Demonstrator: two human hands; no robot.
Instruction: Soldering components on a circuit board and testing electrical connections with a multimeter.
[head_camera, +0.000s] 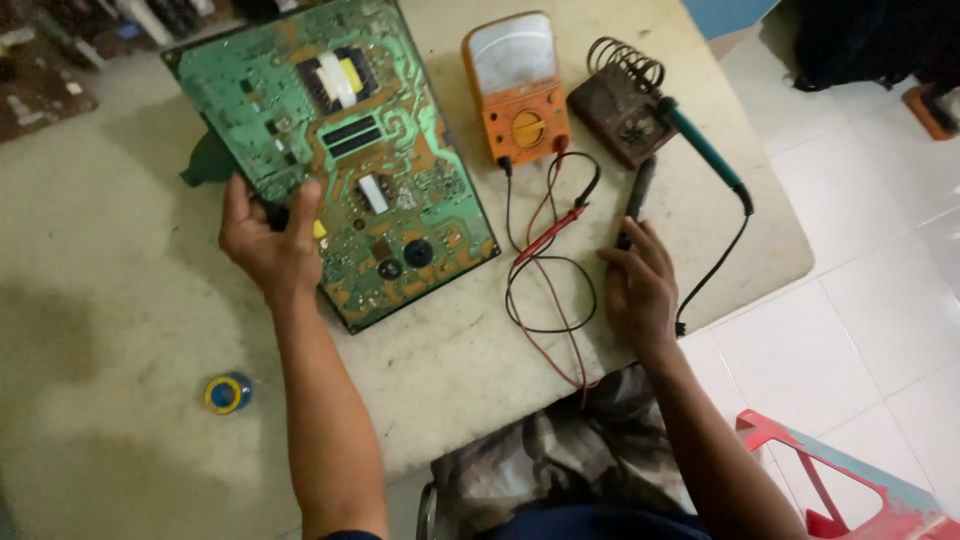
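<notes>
Overhead, the left hand (268, 240) is gripping the large green printed circuit board (345, 150) by its lower edge, fingers (300, 205) curled over it, tilting it off the pale stone worktop (120, 300). The right hand (640, 290) is resting flat, its fingers loosely spread, touching a slim black probe (638, 195). Red and black leads (545, 270) are looping between both hands from the orange analogue meter (515, 85). A green-handled soldering iron (700, 145) is lying in its coiled stand (620, 95); a small solder spool (228, 392) is sitting apart.

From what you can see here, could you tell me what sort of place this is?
Most likely a small electronics repair bench. The left hand holds a green circuit board; an orange analogue multimeter and a soldering iron on its stand lie on the worn table.
</notes>
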